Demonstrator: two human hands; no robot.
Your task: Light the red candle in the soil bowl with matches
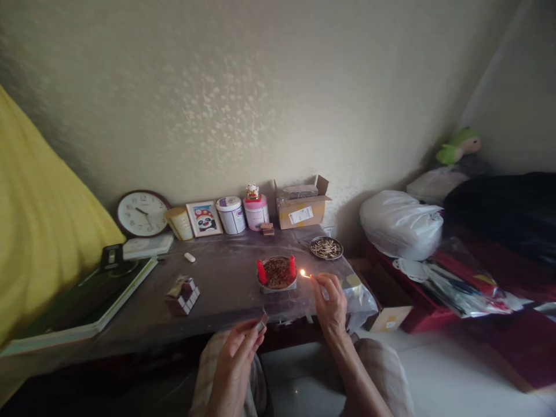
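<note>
A burning match [306, 275] is pinched between the fingertips of my right hand [329, 298], its flame pointing left. Just left of the flame stands a red candle [292, 267]; a second red candle [261, 271] rises on the other side of a round dish [278, 288] filled with brown grains. Flame and candle look apart. Nearer to me, below the table's front edge in the picture, my left hand [240, 350] grips a small matchbox [262, 323]. Part of the matchbox is hidden by the fingers.
A plate of matchsticks [326, 248] sits at the table's right end. Along the wall are a clock [143, 213], a framed panda picture [204, 219], tins [231, 215] and a cardboard box [302, 210]. A puzzle cube [185, 295] and a green board [93, 298] lie left.
</note>
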